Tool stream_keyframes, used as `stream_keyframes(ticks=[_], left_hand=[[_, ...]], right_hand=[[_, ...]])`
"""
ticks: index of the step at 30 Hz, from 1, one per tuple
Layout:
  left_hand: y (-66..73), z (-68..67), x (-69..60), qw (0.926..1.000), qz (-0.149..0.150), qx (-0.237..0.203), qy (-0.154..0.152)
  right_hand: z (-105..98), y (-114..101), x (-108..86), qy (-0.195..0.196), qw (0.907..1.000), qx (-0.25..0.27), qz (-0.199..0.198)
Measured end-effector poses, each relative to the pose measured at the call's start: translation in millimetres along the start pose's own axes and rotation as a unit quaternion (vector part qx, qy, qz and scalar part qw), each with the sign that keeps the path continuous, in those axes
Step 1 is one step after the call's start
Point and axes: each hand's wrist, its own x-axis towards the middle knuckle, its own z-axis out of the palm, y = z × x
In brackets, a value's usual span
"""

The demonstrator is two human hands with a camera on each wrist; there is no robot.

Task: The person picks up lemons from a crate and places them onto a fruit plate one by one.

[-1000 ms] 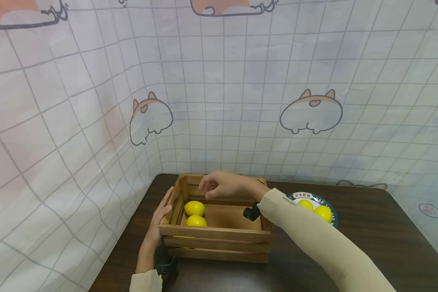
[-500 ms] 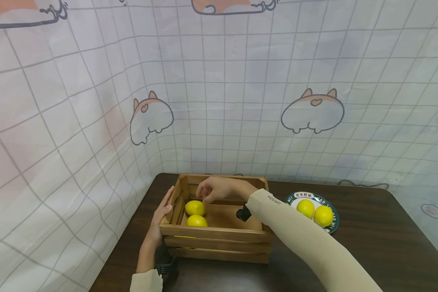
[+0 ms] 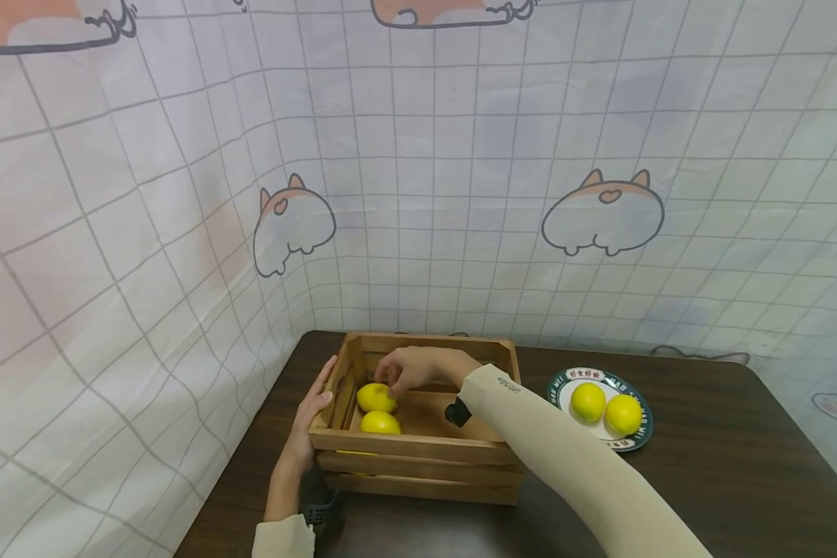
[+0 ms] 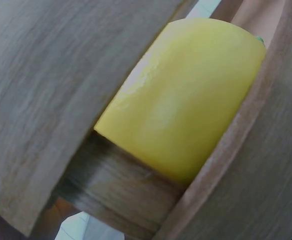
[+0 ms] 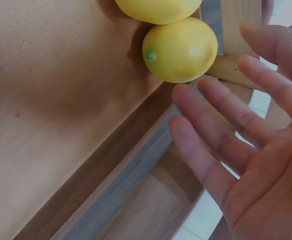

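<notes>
Hands unclenched: left hand [image 3: 311, 411] against crate [image 3: 418, 444], right hand [image 3: 418, 368] beside lemons [image 3: 377, 397]; plate [image 3: 622, 387] rim lettered "HAO MEI"

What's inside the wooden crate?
Two lemons lie together at the left end of the wooden crate, near the right hand. From the head camera, the front slats and right sleeve cover part of its floor, so that bit can't be seen.

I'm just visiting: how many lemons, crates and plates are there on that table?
Wooden crate: 1
Plate: 1
Lemons: 4 in sight (2 inside the wooden crate, 2 on the plate)
Total: 6
</notes>
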Motion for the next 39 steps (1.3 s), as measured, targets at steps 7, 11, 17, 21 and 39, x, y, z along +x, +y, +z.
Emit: stream_keyframes(ticks=[7, 11, 17, 21, 39], left_hand=[[0.7, 0.1, 0.8, 1.0000, 0.003, -0.003, -0.004], [0.7, -0.4, 1.2, 1.0000, 0.002, -0.004, -0.003], [0.1, -1.8, 1.2, 1.0000, 0.001, 0.002, 0.000], [-0.8, -2.7, 0.7, 1.0000, -0.001, 0.001, 0.001], [0.3, 0.8, -0.1, 1.0000, 0.006, -0.003, -0.003]], right_hand=[[4.0, 5.0, 7.7, 0.002, 0.9997, -0.020, 0.015], [6.4, 4.9, 11.6, 0.002, 0.9992, -0.036, 0.015], [6.4, 0.8, 15.0, -0.003, 0.9985, -0.050, 0.021], [5.7, -0.4, 18.6, -0.010, 0.9976, -0.065, 0.023], [15.3, -6.8, 30.0, -0.033, 0.9960, -0.056, 0.061]])
